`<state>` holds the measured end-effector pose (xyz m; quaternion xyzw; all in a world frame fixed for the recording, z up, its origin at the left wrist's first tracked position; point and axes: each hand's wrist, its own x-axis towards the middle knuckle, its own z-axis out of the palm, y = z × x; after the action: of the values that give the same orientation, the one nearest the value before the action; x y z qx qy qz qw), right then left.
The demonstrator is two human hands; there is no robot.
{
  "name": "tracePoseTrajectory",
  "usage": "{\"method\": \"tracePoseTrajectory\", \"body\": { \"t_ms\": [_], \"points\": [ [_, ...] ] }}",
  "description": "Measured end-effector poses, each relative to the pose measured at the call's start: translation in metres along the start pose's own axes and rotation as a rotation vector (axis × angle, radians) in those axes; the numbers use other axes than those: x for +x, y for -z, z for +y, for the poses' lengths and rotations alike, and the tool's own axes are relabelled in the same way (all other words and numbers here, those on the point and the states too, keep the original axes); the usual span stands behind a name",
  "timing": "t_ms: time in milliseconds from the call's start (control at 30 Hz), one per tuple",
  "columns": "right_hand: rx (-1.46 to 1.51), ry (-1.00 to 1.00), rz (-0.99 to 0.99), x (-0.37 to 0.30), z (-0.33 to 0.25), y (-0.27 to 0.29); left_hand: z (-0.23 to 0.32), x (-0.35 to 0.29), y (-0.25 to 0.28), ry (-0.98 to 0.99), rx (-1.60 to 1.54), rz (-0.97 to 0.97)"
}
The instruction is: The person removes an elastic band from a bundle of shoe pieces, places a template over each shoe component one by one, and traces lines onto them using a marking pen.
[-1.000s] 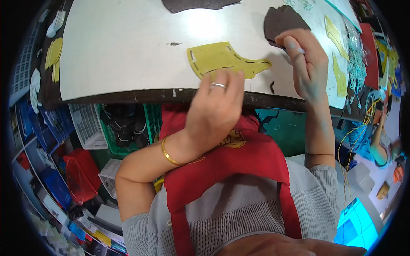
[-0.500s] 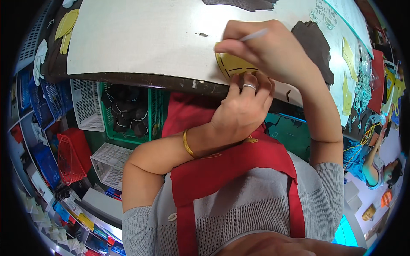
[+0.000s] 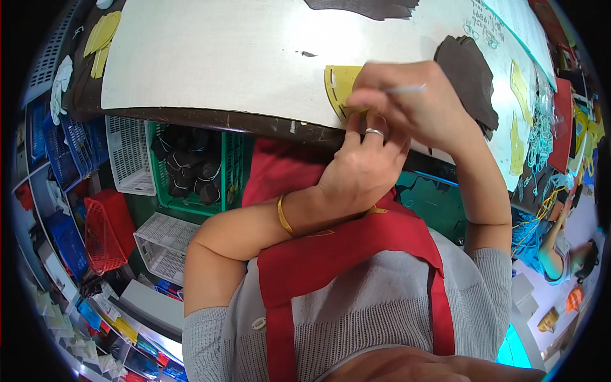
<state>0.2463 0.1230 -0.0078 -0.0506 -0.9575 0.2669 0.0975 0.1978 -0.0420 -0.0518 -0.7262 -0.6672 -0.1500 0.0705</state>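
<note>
A yellow template (image 3: pixel 338 84) with a curved edge and black slots lies at the near edge of the white tabletop. My left hand (image 3: pixel 363 159), with a ring and a gold bangle, holds it down with bent fingers; the fingertips are partly hidden. Just above it, my right hand (image 3: pixel 423 105) is closed around a thin, pale pen-like tool (image 3: pixel 407 88). The tool's tip is hidden and the fingers are blurred, so I cannot tell whether it touches the template. To the right of that hand lies a stack of dark brown pieces (image 3: pixel 466 83).
More dark pieces (image 3: pixel 366 6) lie at the table's far side. Other yellow templates (image 3: pixel 520 89) and teal cords (image 3: pixel 541 130) are at the right. Below the table's left edge stand a green crate (image 3: pixel 191 204) of dark bundles and a red basket (image 3: pixel 109 232). Another person (image 3: pixel 560 258) sits far right.
My right hand has moved nearer to me and slightly right over the template, uncovering more of its far left part. The left hand stays in nearly the same place.
</note>
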Motion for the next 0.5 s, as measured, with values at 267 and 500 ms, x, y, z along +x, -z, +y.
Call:
{"method": "tracePoseTrajectory", "body": {
  "t_ms": [267,500],
  "points": [
    [-0.304,-0.175,-0.008,-0.043,0.005,0.030,-0.008,0.006,0.007,-0.065,0.075,0.010],
    [0.064,-0.273,0.207,-0.035,0.031,0.001,0.001,0.023,0.007,-0.034,0.155,-0.028]
  ]
}}
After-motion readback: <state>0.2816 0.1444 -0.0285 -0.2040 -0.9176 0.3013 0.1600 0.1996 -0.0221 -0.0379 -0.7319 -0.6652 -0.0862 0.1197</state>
